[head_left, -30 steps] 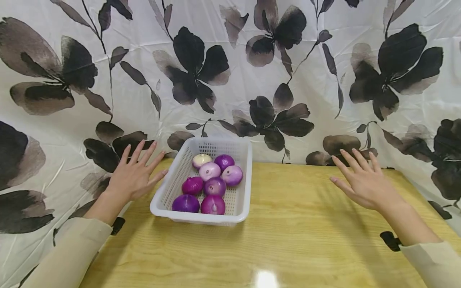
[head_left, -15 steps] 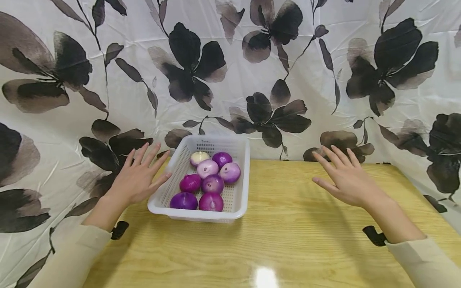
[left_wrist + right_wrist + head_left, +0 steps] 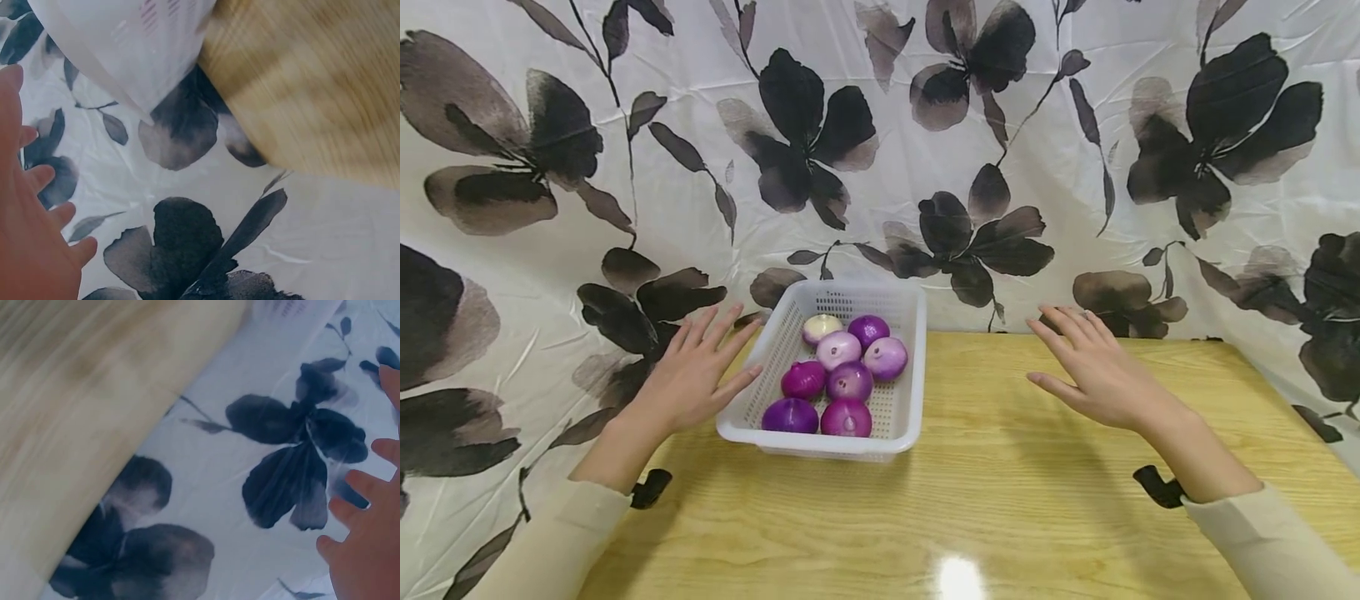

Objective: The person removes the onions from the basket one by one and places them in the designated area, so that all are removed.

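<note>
White basket [image 3: 820, 445] of onions [image 3: 849, 382], just right of left hand [image 3: 692, 377].

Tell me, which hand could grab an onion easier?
Probably the left hand: it's empty, right by the basket with the onions. The right hand is empty too, but farther away, with table showing between.

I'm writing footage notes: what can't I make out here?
Left wrist: white perforated plastic basket, cut off by top edge; bare left hand, cut off by left edge.
Right wrist: bare right hand, cut off by right edge.
Head: round purple onions, undersides hidden by their tops.
</note>
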Tool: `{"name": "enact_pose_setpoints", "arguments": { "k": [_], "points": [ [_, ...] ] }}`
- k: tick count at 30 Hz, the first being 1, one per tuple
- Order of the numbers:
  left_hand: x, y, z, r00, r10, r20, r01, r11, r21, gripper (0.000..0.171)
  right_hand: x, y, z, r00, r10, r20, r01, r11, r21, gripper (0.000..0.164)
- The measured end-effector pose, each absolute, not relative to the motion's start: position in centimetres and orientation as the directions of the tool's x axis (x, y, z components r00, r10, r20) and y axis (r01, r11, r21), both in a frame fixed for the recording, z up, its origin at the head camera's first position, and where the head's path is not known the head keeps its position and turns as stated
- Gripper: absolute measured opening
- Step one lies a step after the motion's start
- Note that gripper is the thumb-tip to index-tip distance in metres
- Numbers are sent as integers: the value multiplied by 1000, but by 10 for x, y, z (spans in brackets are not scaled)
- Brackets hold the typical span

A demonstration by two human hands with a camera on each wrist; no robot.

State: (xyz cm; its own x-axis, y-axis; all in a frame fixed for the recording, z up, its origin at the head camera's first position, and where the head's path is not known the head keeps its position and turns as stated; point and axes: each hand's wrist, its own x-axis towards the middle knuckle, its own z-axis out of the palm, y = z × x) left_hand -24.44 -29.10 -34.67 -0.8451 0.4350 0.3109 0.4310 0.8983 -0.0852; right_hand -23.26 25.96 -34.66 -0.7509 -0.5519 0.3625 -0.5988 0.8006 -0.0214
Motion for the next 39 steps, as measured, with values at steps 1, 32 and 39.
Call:
{"name": "enact_pose_setpoints", "arguments": {
  "k": [1, 32, 39],
  "points": [
    [-244, -290, -347, -844, 435, 314, 436, 897, -71, 68, -234, 258, -346, -745, -557, 368, -605, 796, -22, 74],
    [-224, -283, -370, -878, 423, 225, 467, 862, 199, 76, -239, 185, -361, -703, -633, 325, -708, 669, -227, 76],
    [-220, -278, -376, -895, 406, 183, 439, 874, 207, 82, -240, 171, -361, -692, -639, 336, -720, 648, -248, 76]
  ]
}}
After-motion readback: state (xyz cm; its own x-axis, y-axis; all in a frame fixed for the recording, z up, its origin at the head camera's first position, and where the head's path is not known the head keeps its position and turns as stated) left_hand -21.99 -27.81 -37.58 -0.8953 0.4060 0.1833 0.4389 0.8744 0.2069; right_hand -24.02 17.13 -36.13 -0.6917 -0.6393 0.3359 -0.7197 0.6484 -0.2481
